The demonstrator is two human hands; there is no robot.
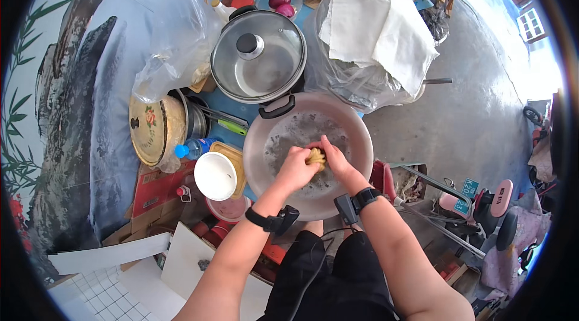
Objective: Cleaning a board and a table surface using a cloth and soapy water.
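Note:
My left hand [296, 168] grips a crumpled, tan-yellow wad [316, 158], which looks like a wet cloth. Against the wad's other side, my right hand [335, 158] is cupped, with some of its fingers hidden behind it. Both hands are over a wide, pale pinkish basin [362, 162]. Greyish water [289, 133] with foam and bubbles fills its lower part. Dark bands with small devices are strapped round both wrists.
Beyond the basin stand a glass-lidded pot [271, 67], its handle over the rim, and a plastic-wrapped stack under a white cloth [380, 22]. On the left are a white bowl [215, 176], a blue-capped bottle [194, 149] and a green-handled utensil [232, 127]. A scooter [457, 203] stands right.

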